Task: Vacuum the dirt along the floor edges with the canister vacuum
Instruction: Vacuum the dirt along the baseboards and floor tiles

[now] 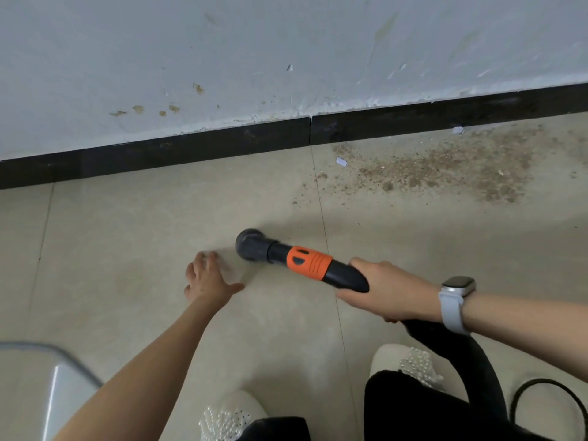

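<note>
Down at the far left corner sits a pale, shiny object (47,389), too cropped to tell what it is. Next over, the left hand (208,281) reaches out low over the tiled floor (127,237), fingers spread apart and holding nothing; can't tell if it actually touches the tile. Just right of it is the vacuum nozzle (254,248), dark round head facing the floor, with an orange collar (308,262) behind it. The right hand (386,289) grips the black handle, fingers clamped around it, a white watch (456,302) on the wrist and the black hose (471,367) running back past two pearl-trimmed shoes (409,364). Up to the right, well apart from the nozzle, brown dirt (445,168) lies scattered along the black baseboard (413,120) under the scuffed white wall (286,43).
</note>
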A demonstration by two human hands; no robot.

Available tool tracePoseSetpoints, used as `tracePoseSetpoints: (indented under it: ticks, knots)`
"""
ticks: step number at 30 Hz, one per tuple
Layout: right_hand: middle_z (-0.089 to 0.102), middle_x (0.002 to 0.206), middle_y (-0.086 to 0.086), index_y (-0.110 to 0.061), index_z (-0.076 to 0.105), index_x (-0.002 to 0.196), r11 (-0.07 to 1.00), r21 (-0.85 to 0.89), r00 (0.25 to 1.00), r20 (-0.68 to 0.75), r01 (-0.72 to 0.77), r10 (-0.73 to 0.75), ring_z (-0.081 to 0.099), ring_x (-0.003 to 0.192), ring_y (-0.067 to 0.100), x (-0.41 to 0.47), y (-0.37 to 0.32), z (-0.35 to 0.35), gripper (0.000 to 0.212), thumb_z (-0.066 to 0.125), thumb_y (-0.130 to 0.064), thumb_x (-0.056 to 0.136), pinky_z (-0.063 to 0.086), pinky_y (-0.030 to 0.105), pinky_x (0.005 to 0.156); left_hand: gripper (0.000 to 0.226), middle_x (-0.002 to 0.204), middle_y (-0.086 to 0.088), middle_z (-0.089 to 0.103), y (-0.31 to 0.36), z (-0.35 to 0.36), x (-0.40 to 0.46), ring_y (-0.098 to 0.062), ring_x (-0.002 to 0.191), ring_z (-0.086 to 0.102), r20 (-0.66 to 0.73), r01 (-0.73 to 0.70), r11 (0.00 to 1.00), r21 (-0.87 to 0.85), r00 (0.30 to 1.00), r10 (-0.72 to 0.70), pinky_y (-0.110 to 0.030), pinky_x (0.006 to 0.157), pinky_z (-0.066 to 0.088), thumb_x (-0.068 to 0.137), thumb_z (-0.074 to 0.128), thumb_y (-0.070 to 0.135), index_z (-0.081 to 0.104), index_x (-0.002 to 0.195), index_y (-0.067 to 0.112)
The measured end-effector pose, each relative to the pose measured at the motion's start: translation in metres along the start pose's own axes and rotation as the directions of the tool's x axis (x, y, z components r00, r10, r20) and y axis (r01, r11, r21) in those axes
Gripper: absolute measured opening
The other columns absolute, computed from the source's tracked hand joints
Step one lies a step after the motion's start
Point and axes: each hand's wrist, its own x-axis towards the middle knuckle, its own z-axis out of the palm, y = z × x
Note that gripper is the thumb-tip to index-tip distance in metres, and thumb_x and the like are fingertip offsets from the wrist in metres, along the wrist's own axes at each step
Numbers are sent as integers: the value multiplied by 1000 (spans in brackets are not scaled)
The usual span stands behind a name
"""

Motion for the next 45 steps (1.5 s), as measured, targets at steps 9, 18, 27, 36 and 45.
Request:
tracePoseSetpoints:
  ticks: [9, 18, 27, 36, 45]
  knots:
    - [53, 61, 1, -20, 42, 87, 991, 123, 989, -131, -55, 71, 54, 43, 18, 1, 39, -25, 23, 56, -37, 90, 46, 29, 48, 92, 157, -2, 2, -6, 4, -8, -25, 144, 3, 20, -70, 995, 73, 997, 69, -47, 110, 28, 81, 71, 38, 13, 149, 19]
    - [59, 93, 6, -20, 28, 135, 993, 69, 962, -262, 93, -72, 54, 57, 18, 58, -10, -27, 62, 61, -42, 87, 47, 31, 50, 95, 158, -4, -7, 20, 12, -17, -27, 145, -4, 69, -181, 970, 160, 983, 172, -46, 113, 22, 81, 68, 45, 7, 150, 22]
    - [57, 82, 2, -22, 43, 122, 947, -320, 948, -298, 16, -116, 50, 63, 24, 68, -19, -23, 31, 48, -33, 93, 31, 28, 48, 99, 158, -3, -16, 15, 16, -17, -29, 145, -11, 82, -199, 957, 213, 979, 185, -47, 114, 16, 82, 65, 50, -2, 151, 25]
    - [63, 99, 7, -27, 34, 135, 925, -379, 969, -235, -21, -74, 60, 87, 32, 19, 23, -14, 45, 48, -40, 94, 38, 33, 64, 107, 158, 2, -16, 13, 15, -14, -25, 145, -13, 70, -159, 972, 171, 986, 149, -43, 116, 12, 78, 69, 51, -4, 151, 22]
    - [64, 104, 6, -28, 30, 136, 860, -501, 968, -147, 103, -202, 61, 88, 30, 3, 6, 19, 45, 43, -42, 95, 35, 31, 62, 108, 159, 1, -14, 17, 13, -15, -26, 146, -12, 70, -144, 977, 159, 988, 134, -45, 116, 13, 77, 71, 49, -2, 151, 22]
